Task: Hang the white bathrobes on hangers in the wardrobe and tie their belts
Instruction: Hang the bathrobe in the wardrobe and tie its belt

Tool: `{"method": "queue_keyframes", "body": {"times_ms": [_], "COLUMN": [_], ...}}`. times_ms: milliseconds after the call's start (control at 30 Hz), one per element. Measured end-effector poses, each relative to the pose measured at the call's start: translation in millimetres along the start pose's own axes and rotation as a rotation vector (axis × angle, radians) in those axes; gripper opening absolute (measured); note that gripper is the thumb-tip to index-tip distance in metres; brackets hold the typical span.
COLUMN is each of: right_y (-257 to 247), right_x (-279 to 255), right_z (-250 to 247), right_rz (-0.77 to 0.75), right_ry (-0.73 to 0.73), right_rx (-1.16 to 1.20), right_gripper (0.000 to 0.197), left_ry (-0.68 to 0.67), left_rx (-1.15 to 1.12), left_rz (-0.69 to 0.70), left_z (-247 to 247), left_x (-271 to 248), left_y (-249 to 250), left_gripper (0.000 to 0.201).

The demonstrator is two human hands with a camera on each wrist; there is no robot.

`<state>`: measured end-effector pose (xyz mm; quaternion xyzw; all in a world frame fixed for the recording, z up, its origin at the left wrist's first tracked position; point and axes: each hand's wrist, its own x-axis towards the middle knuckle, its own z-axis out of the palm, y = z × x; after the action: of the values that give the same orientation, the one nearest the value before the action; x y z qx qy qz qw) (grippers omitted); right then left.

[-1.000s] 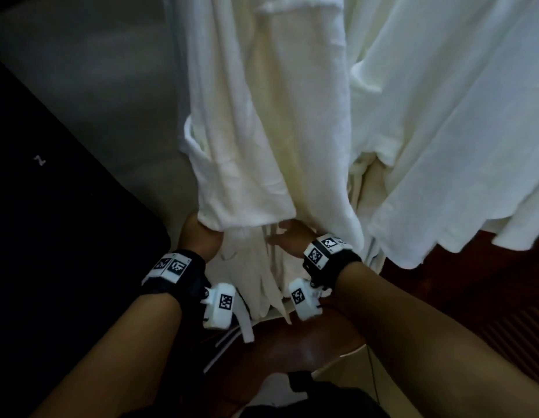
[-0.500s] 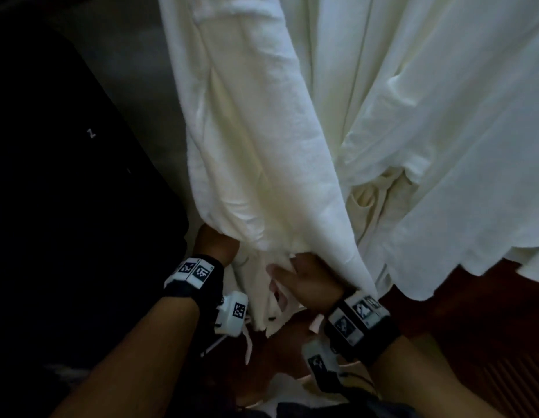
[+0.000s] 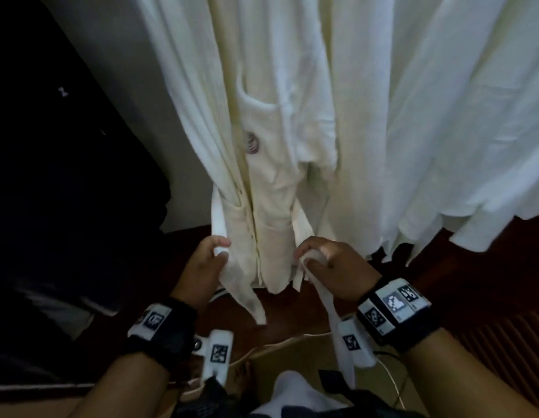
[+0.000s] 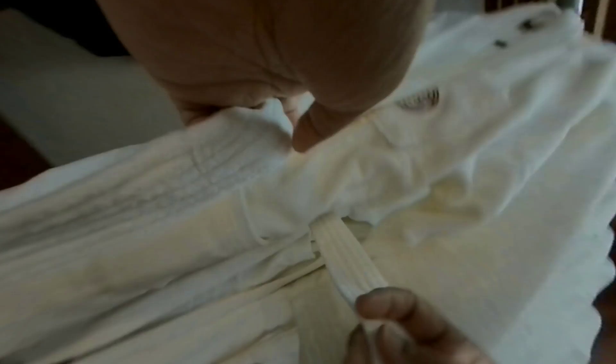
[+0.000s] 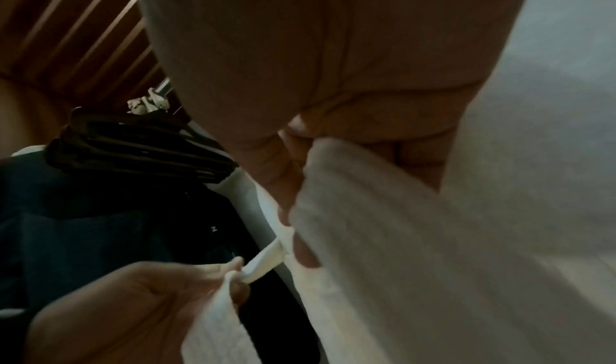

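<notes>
A white bathrobe (image 3: 280, 164) with a chest pocket hangs in front of me, and a second white robe (image 3: 443, 116) hangs to its right. My left hand (image 3: 212, 254) pinches the left end of the belt (image 3: 241, 294), which trails down past my wrist. My right hand (image 3: 315, 254) grips the right belt end (image 3: 331, 312) at the same height. In the left wrist view the ribbed belt (image 4: 346, 261) runs from the robe's waist to the right hand's fingers (image 4: 386, 306). In the right wrist view my left hand (image 5: 230, 277) holds its strip (image 5: 263, 261).
A dark garment (image 3: 66, 191) hangs at the left beside the robe. Black hangers (image 5: 140, 145) show on the rail in the right wrist view. The reddish wooden wardrobe floor (image 3: 473, 282) lies below the hems, with slats at the right. A white cable (image 3: 280, 345) runs across it.
Both hands came out from under the robe's hem and each took one belt end. They now hold the ends apart in front of the robe. The view shifted up and closer.
</notes>
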<state>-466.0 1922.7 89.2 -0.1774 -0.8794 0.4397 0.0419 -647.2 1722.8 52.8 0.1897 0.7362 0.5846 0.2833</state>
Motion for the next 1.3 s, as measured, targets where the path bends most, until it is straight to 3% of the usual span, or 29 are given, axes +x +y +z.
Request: {"method": "queue_keyframes", "body": {"times_ms": [233, 433, 567, 733, 833, 900, 967, 1067, 1233, 1300], "right_y": [-1.1, -0.7, -11.8, -27.5, -27.4, -28.3, -31.8, -39.8, -49.2, -55.5], "right_x": [-34.4, -38.6, -40.2, -36.6, -29.6, -27.0, -24.7, -24.0, -37.1, -42.7], "right_z": [26.7, 44.1, 40.9, 46.7, 66.0, 82.5, 94.7, 102.3, 101.5, 96.2], "right_rz": [-0.148, -0.146, -0.176, -0.161, -0.118, -0.003, 0.108, 0.167, 0.171, 0.146], "right_ry": [-0.09, -0.189, -0.157, -0.077, 0.025, 0.034, 0.006, -0.021, -0.093, -0.161], "right_rx": [0.116, 0.087, -0.081, -0.24, -0.136, 0.019, 0.175, 0.311, 0.309, 0.353], "right_gripper": [0.046, 0.03, 0.018, 0.032, 0.039, 0.047, 0.051, 0.051, 0.086, 0.075], "left_ry": [0.046, -0.039, -0.12, -0.225, -0.261, -0.29, -0.302, -0.242, -0.097, -0.099], "left_rx": [-0.108, -0.156, -0.248, -0.395, -0.56, -0.628, -0.579, -0.242, 0.076, 0.186], "left_rz": [-0.026, -0.034, -0.035, -0.131, -0.146, -0.149, -0.116, 0.018, 0.148, 0.193], "left_z": [21.6, 38.9, 44.7, 36.5, 25.2, 15.3, 8.4, -0.5, -29.1, -37.3], "left_x": [-64.4, -77.9, -82.6, -86.6, -91.3, -93.9, -94.6, -85.8, -56.4, -48.6], "left_y": [-18.0, -16.5, -15.6, -21.6, -23.1, -21.7, -18.0, -17.3, -29.1, -34.0], "left_gripper": [0.025, 0.037, 0.038, 0.034, 0.052, 0.059, 0.051, 0.036, 0.035, 0.033]}}
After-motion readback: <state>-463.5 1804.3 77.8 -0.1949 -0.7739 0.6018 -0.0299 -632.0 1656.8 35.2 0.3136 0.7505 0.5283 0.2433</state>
